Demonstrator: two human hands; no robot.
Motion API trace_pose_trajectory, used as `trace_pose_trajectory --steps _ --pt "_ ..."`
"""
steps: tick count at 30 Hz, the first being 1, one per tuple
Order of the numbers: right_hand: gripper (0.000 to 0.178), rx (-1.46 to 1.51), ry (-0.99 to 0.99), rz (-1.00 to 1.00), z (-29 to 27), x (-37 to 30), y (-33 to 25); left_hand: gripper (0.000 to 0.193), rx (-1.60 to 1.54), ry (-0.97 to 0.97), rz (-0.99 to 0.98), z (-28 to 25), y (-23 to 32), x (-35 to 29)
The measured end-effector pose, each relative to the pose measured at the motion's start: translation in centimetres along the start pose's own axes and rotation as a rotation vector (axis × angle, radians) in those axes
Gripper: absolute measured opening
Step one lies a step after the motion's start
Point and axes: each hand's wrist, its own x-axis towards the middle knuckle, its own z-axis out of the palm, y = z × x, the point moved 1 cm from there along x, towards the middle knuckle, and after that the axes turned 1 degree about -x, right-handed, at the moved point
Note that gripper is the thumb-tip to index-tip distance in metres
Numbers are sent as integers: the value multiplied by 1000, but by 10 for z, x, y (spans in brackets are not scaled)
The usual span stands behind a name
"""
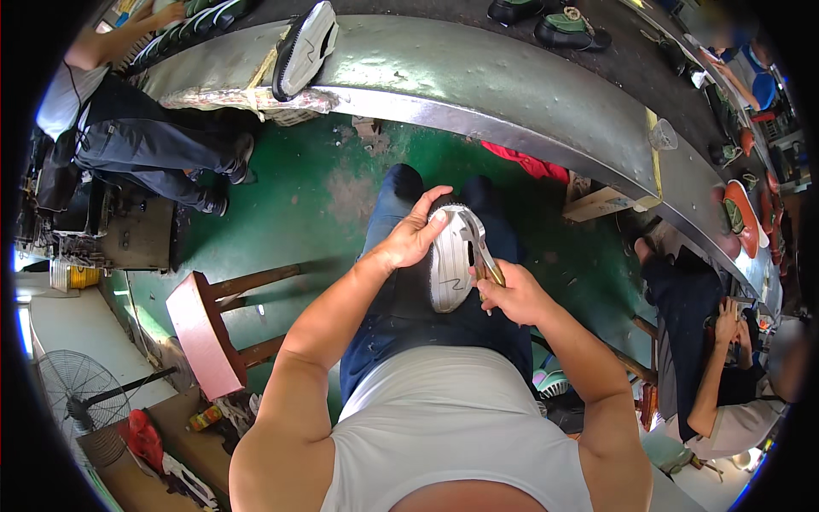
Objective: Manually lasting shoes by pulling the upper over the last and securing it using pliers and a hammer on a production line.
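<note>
Over my lap lies a shoe upper (450, 271), its pale underside turned up, with a dark edge round it and a dark squiggle drawn near the heel. My left hand (415, 235) grips it along its left side near the toe end, thumb on the underside. In my right hand (518, 294) is a pair of metal lasting pincers (483, 253), the handles inside my closed fingers. The jaws of the pincers rest at the upper's right edge near the toe. Whether they pinch the material is too small to tell.
A long metal workbench (478, 72) curves across the far side. Another pale-soled shoe (305, 51) leans on its edge. Co-workers sit at left and right. A pink-topped stool (205, 337) stands left, near a fan (81, 401). Several green and orange shoes line the bench.
</note>
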Motion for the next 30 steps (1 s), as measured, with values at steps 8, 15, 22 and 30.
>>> trace_pose_trajectory --steps 8,15,22,30 --pt "22 -22 -45 99 -18 15 -20 57 138 41 -80 -8 4 3" --pt "25 -614 347 -350 -11 42 34 52 -127 -23 -89 -21 -17 22" --pt "19 -982 292 22 -5 13 -10 48 -329 7 -239 -10 1 21" --pt "32 -260 191 -18 -33 4 -45 46 -32 152 -214 -6 -17 39"
